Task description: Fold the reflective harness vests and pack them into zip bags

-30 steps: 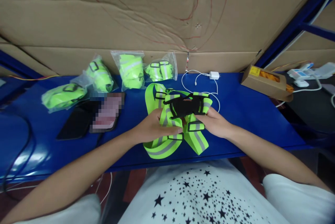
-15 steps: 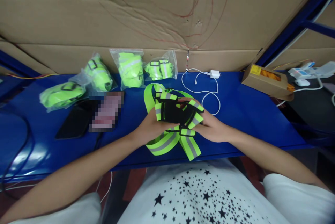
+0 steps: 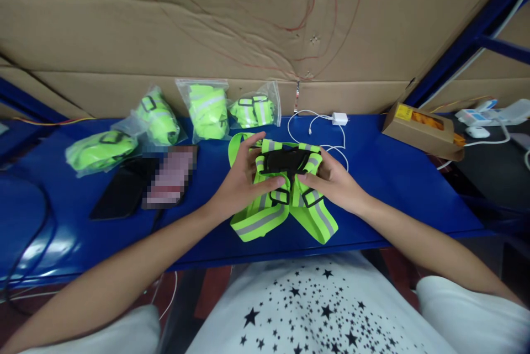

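A neon-green reflective strap harness point(image 3: 285, 207) with grey stripes and a black middle patch lies bunched on the blue table point(image 3: 393, 177) in front of me. My left hand point(image 3: 242, 180) grips its left side, fingers curled over the straps and thumb by the black patch. From the other side, my right hand point(image 3: 333, 180) pinches the straps next to the patch. Two strap loops fan out toward the table's near edge.
Several clear bags of folded green straps point(image 3: 207, 108) line the back against the cardboard wall. A dark phone point(image 3: 124, 194) and a blurred card sit at the left. A white charger and cable point(image 3: 331, 122) lie behind the harness, a brown box point(image 3: 420, 127) at the right.
The harness was lifted and folded between both hands, then lowered onto the table. Both hands now press it flatter, further from me.
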`<action>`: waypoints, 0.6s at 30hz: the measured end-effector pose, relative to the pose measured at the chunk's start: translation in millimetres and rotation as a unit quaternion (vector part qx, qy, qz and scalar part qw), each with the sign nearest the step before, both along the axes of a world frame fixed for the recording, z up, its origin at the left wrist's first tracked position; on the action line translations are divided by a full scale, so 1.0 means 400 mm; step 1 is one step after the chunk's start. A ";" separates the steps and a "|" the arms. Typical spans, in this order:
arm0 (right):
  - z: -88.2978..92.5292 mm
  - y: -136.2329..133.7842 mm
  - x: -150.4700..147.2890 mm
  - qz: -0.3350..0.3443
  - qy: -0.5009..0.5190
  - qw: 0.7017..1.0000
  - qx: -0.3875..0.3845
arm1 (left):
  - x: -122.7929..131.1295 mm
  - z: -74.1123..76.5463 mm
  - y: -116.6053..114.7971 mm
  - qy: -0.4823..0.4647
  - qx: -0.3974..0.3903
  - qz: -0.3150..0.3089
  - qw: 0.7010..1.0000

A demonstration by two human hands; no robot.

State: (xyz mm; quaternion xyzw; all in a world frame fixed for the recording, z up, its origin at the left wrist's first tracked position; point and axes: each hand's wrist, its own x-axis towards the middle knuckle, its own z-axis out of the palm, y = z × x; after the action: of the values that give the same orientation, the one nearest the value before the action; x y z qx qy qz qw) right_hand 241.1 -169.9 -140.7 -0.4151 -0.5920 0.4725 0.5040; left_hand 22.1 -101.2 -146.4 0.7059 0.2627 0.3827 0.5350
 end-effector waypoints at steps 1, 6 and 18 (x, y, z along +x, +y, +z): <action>0.000 -0.002 -0.003 0.003 -0.010 1.000 0.003 | 0.000 0.000 -0.002 0.013 0.023 0.005 1.000; 0.011 -0.012 -0.010 0.004 -0.076 0.996 0.037 | -0.002 -0.004 -0.009 0.040 0.092 0.010 0.995; 0.011 -0.011 -0.005 0.060 0.067 0.994 -0.063 | -0.006 -0.011 -0.010 0.038 0.153 0.041 0.987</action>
State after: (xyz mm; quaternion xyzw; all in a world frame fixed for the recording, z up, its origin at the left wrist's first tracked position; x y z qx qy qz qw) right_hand 239.0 -174.3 -136.4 -0.3770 -0.5495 0.5653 0.4862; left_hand 19.9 -105.4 -150.7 0.7824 0.2496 0.4126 0.3941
